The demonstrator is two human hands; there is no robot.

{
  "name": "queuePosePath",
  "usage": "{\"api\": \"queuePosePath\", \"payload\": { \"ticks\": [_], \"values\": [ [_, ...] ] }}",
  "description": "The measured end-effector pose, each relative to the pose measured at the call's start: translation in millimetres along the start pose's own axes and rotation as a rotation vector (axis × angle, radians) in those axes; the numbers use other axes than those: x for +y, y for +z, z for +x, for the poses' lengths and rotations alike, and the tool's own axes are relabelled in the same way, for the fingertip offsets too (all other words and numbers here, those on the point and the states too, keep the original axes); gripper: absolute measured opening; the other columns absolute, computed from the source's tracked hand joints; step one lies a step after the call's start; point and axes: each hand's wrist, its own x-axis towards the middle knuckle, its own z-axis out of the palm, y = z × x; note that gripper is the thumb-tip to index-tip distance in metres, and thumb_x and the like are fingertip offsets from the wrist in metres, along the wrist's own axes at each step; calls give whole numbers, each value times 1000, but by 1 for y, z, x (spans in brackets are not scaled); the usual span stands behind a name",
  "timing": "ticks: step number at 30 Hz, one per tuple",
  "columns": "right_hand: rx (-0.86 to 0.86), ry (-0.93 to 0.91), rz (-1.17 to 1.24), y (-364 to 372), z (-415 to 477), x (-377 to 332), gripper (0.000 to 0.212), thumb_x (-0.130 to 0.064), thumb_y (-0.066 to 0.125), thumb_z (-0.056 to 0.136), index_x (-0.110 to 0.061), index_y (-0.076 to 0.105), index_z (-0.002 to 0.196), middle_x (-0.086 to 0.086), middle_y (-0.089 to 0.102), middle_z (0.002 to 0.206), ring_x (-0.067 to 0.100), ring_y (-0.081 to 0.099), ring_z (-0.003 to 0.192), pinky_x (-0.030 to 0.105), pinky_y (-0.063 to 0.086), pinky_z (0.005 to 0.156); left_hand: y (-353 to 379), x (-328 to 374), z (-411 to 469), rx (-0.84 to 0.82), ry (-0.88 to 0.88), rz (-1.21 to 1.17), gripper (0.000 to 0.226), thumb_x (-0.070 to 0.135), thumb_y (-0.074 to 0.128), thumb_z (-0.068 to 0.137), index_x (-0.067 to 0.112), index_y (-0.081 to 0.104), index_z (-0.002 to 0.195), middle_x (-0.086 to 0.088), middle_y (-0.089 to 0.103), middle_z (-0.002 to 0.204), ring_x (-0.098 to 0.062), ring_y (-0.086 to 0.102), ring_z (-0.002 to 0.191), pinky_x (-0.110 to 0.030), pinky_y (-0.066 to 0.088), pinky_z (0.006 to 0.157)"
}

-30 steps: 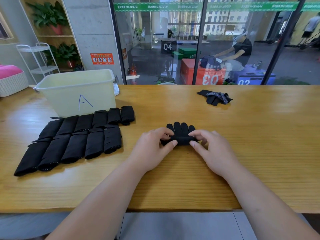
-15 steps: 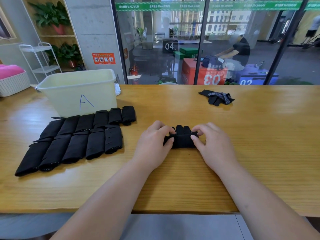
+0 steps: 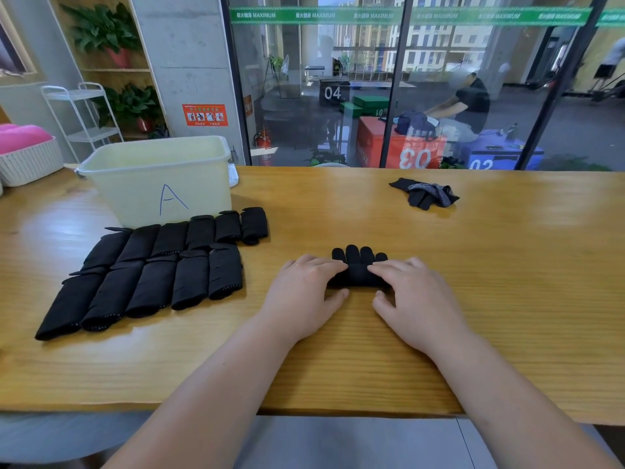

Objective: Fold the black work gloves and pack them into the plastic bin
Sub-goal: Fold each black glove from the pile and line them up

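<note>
A long wooden counter [image 3: 507, 282] runs up to a glass wall [image 3: 449, 49], with a concrete pillar [image 3: 189, 62] and a white rack [image 3: 88, 114] behind its far left corner. The plastic bin [image 3: 135, 191], marked "A", stands at the far left. Just in front of it, two rows of folded gloves [image 3: 152, 269] lie side by side, the back row close against the bin's wall. A white basket [image 3: 27, 160] sits at the left edge.

At the centre a black glove [image 3: 357, 265] lies partly folded, fingertips pointing away. The left hand [image 3: 304, 292] and right hand [image 3: 416, 296] both press it with nearly straight fingers, thumbs at its near side. A loose pile of gloves [image 3: 426, 194] lies at the far right, well apart. Bare wood stretches right of the hands and along the near edge.
</note>
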Motion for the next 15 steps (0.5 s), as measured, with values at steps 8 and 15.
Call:
{"api": "queuePosePath", "payload": {
  "ticks": [8, 15],
  "values": [
    [-12, 190, 455, -5, -3, 11, 43, -41, 68, 99, -54, 60, 139, -18, 59, 122, -2, 57, 113, 26, 44, 93, -7, -6, -2, 16, -201, -362, 39, 43, 62, 105, 44, 58, 144, 17, 71, 129, -7, 61, 120, -31, 52, 104],
    [15, 254, 619, -10, -1, 11, 33, -47, 68, 99, -50, 64, 132, -22, 68, 111, -7, 61, 106, 16, 43, 84, -10, -4, -1, 30, -318, -478, 31, 52, 62, 104, 46, 62, 134, 11, 70, 123, -5, 59, 124, -27, 47, 95]
  ]
}}
